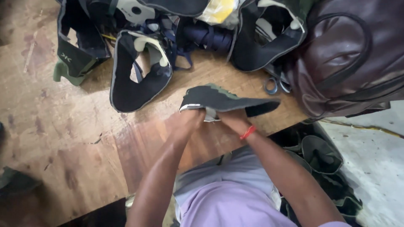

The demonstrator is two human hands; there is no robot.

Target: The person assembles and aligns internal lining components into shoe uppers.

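Both my hands hold one black shoe-upper piece (223, 100) with a green patch and a pale edge, just above the wooden table (75, 138). My left hand (188, 120) grips its left end from below. My right hand (232, 120), with a red band at the wrist, grips the piece beside it, under its middle. The fingers of both hands are mostly hidden beneath the piece.
Several more black shoe-upper pieces (134, 80) lie piled at the table's far side. A dark brown leather bag (349, 59) sits at the right. Scissor handles (275, 85) show beside it. More dark pieces (324, 159) lie below the table edge on the right.
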